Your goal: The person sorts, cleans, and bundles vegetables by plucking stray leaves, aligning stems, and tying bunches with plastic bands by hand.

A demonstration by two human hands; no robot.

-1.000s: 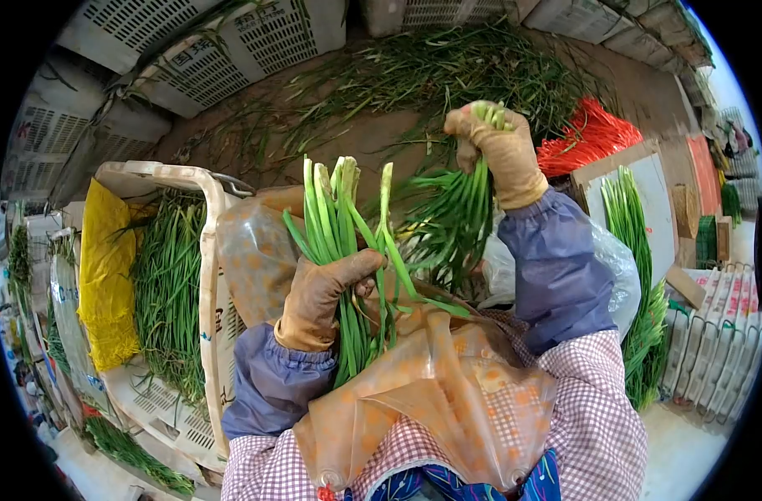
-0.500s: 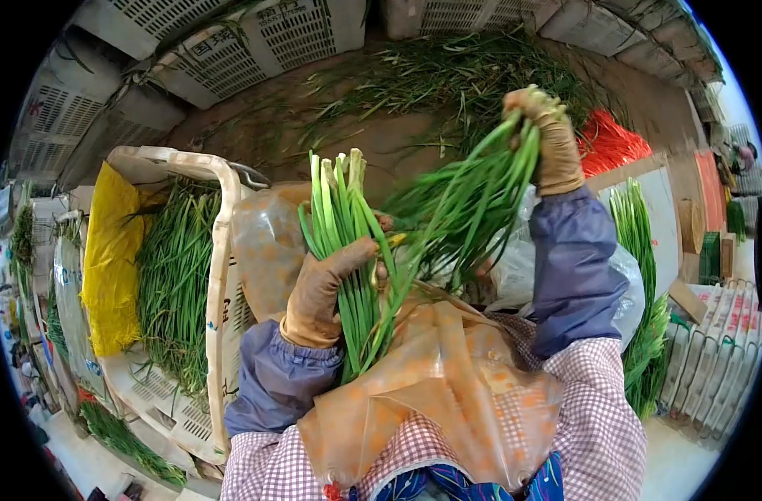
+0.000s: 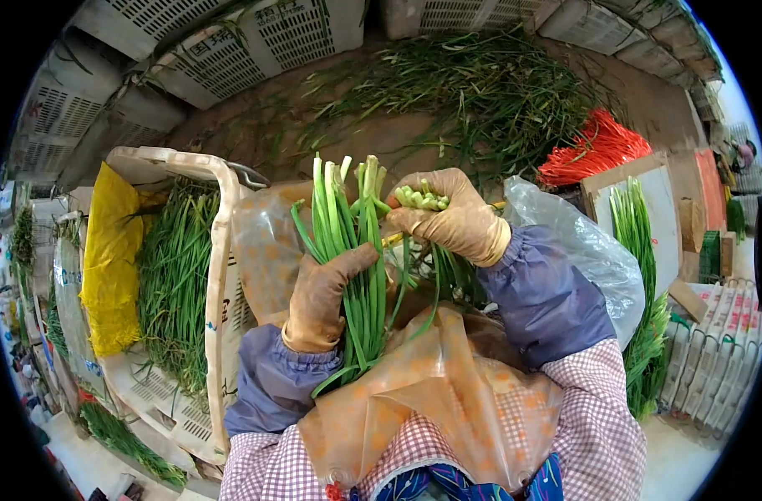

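Note:
My left hand [image 3: 321,299], in a tan glove, is closed round an upright bunch of green onions [image 3: 358,292], pale stem ends up. To its right, my gloved right hand [image 3: 454,215] is closed round a second bunch of green onions [image 3: 423,195]. The stem ends of that bunch poke out above my fingers, and its leaves hang below, partly hidden by my hand. My right fingertips are close to the upper stems of the left bunch; whether they touch is unclear. Under both hands lies an orange-patterned plastic apron [image 3: 448,367].
At left stands a white crate [image 3: 222,250] holding green onions [image 3: 180,275] and a yellow sack [image 3: 112,259]. Loose leaves [image 3: 490,83] litter the floor ahead. Red ties [image 3: 598,150], a clear plastic bag [image 3: 565,225] and more green onions [image 3: 636,234] are at right.
My right hand has come down and left with its bunch, from high at the right to beside the left bunch. My left hand has stayed nearly in place, still holding its bunch.

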